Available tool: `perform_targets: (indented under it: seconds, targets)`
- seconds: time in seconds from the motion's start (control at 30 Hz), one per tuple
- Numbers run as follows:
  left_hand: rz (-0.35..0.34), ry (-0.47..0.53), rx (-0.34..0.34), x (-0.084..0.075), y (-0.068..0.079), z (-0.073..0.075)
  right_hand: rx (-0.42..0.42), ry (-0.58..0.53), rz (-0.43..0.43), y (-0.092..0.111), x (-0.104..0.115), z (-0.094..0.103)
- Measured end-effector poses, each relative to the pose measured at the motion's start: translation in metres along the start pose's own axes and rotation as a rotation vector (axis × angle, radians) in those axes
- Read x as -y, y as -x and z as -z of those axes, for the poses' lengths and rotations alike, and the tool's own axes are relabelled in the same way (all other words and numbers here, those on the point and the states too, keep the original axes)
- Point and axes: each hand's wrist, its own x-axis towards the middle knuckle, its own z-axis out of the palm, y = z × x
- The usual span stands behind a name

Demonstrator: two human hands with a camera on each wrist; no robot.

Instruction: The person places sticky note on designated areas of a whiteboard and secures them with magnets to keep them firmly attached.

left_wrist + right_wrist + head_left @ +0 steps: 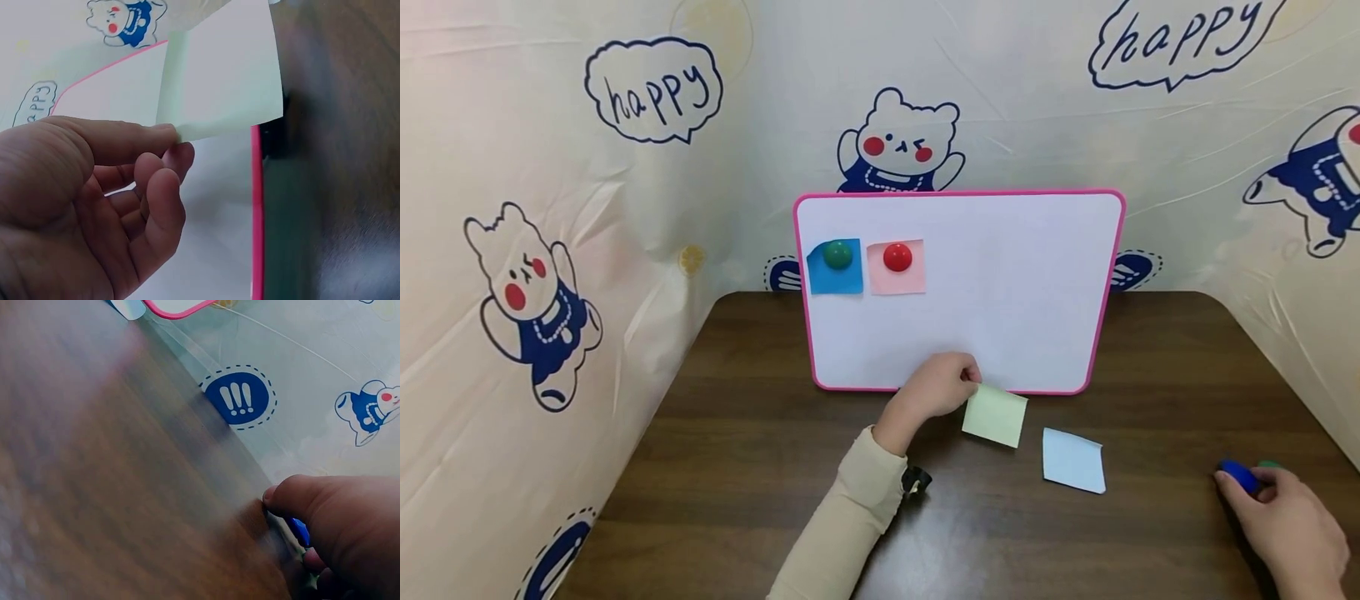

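Observation:
My left hand (938,385) pinches a pale green sticky note (996,417) by one corner, in front of the board's lower edge. Seen from the left wrist, thumb and index finger hold the note (225,75) while the other fingers curl loosely. At the right of the table, my right hand (1292,521) grips a round blue magnet (1238,477) between thumb and fingers. Just beyond it shows a bit of a green magnet (1270,464), mostly hidden by the hand. A light blue sticky note (1073,461) lies on the table between the hands.
A whiteboard (1022,292) with a pink frame stands at the back of the brown table (715,467). On it, a green magnet (838,255) sits over a blue note (837,282), and a red magnet (897,257) over a pink note (898,283). A printed curtain (760,125) surrounds the table.

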Motion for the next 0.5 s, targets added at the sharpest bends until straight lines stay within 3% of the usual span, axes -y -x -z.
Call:
perform_targets:
  seconds: [0.5]
  targets:
    - [0.065, 0.188, -0.073, 0.007, 0.004, 0.022, -0.006, -0.1, 0.042, 0.001, -0.006, -0.001]
